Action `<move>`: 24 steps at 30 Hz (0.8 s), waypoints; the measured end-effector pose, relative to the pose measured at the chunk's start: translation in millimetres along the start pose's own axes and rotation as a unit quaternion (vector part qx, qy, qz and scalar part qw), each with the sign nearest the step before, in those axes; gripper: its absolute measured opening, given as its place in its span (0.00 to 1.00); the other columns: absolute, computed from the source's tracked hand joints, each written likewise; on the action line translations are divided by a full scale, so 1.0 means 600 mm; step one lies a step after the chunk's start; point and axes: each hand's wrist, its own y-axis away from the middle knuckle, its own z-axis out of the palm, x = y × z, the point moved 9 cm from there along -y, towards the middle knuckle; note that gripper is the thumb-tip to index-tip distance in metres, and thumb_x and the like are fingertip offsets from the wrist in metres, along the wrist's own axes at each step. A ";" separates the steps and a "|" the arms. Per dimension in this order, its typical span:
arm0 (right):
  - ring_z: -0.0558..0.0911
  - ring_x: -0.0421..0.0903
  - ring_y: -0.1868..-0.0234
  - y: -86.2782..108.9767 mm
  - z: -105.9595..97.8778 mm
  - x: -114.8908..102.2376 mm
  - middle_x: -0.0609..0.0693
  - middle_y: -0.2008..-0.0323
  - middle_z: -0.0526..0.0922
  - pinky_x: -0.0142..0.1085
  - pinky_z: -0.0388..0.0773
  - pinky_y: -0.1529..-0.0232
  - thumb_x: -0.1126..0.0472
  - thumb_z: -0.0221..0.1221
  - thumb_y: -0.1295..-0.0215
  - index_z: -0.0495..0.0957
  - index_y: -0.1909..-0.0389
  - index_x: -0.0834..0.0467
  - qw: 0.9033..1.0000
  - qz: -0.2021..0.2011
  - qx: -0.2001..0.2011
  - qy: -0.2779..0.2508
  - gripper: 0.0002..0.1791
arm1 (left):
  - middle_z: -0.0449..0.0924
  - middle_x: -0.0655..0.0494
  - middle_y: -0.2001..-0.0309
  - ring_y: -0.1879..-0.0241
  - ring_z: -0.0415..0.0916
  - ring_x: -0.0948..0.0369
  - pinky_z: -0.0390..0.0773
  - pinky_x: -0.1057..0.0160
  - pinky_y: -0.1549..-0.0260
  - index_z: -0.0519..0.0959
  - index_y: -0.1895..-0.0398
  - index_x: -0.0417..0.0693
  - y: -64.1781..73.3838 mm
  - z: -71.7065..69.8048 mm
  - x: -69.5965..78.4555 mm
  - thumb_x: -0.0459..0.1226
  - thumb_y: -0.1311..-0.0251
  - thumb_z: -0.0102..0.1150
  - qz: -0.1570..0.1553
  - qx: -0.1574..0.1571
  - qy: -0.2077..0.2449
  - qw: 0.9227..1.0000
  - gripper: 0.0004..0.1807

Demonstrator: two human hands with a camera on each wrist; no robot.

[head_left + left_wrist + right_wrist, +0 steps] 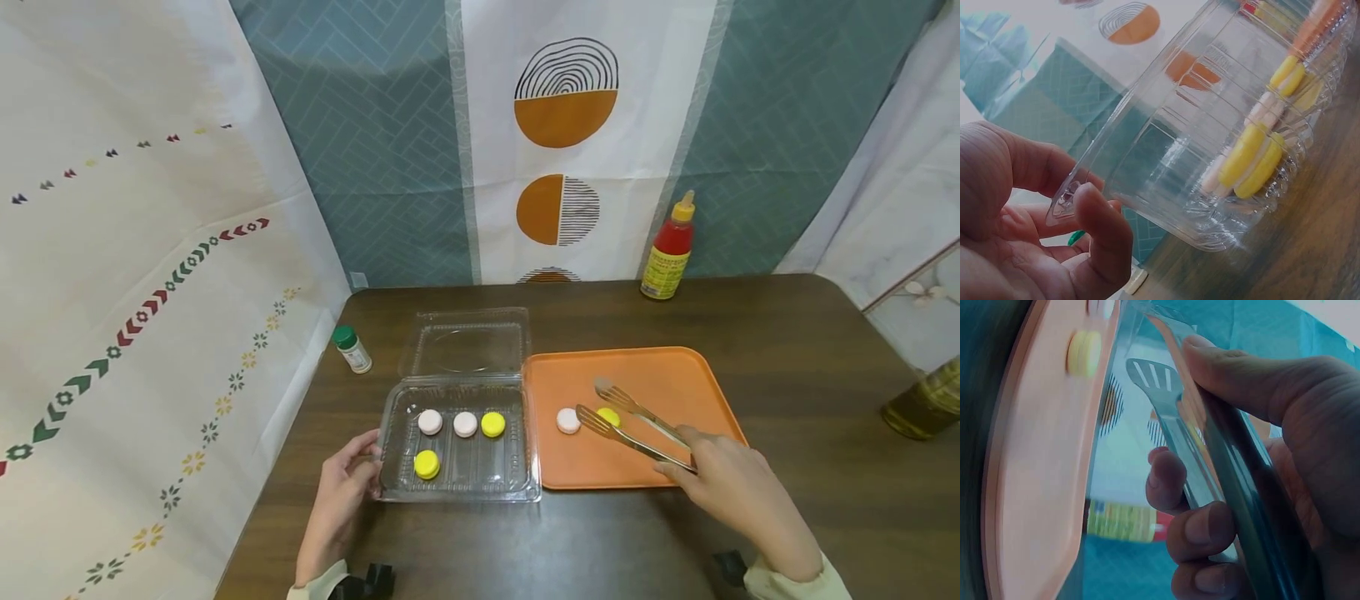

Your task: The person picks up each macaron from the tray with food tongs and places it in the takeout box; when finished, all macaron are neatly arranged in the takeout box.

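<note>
My left hand (343, 492) pinches the left rim of a clear hinged plastic container (480, 492), whose lid (472, 346) lies open behind it. Inside sit two pale pink macarons, one at the left (430, 422) and one mid-row (465, 424), and two yellow ones, at the right (492, 424) and nearer the front (427, 464). Metal serving tongs (1222, 444) are gripped in my right hand (738, 487), their arms spread above an orange tray (645, 367). A yellow macaron (608, 416) lies on the tray beneath the tong tips, beside a pale pink macaron (567, 421).
A green-capped shaker bottle (352, 350) stands on the table left of the container. At the back edge is a red sauce bottle (667, 250) with a yellow cap. A dark bottle (922, 400) stands at the far right. Patterned cloths hang behind the wooden table (810, 350).
</note>
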 end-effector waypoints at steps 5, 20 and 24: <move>0.69 0.41 0.81 0.006 0.000 0.034 0.41 0.82 0.69 0.41 0.65 0.82 0.46 0.69 0.40 0.79 0.53 0.62 0.999 0.019 -0.031 0.000 0.25 | 0.70 0.38 0.56 0.78 0.68 0.62 0.74 0.66 0.81 0.72 0.36 0.27 0.000 0.000 0.002 0.17 0.43 0.46 0.002 0.000 0.003 1.000 0.28; 0.70 0.41 0.78 0.004 0.011 0.036 0.41 0.79 0.70 0.43 0.68 0.81 0.48 0.71 0.42 0.81 0.53 0.61 0.999 -0.014 -0.023 0.024 0.24 | 0.71 0.39 0.56 0.78 0.68 0.61 0.74 0.66 0.81 0.72 0.37 0.28 0.000 -0.003 -0.006 0.17 0.42 0.46 -0.004 0.004 0.002 1.000 0.27; 0.69 0.40 0.78 0.003 0.010 0.036 0.40 0.80 0.69 0.43 0.68 0.81 0.48 0.72 0.43 0.82 0.55 0.60 0.999 -0.021 -0.011 0.030 0.22 | 0.70 0.39 0.56 0.78 0.68 0.60 0.74 0.66 0.81 0.72 0.36 0.29 0.000 -0.002 -0.006 0.18 0.41 0.47 -0.006 0.002 0.001 1.000 0.27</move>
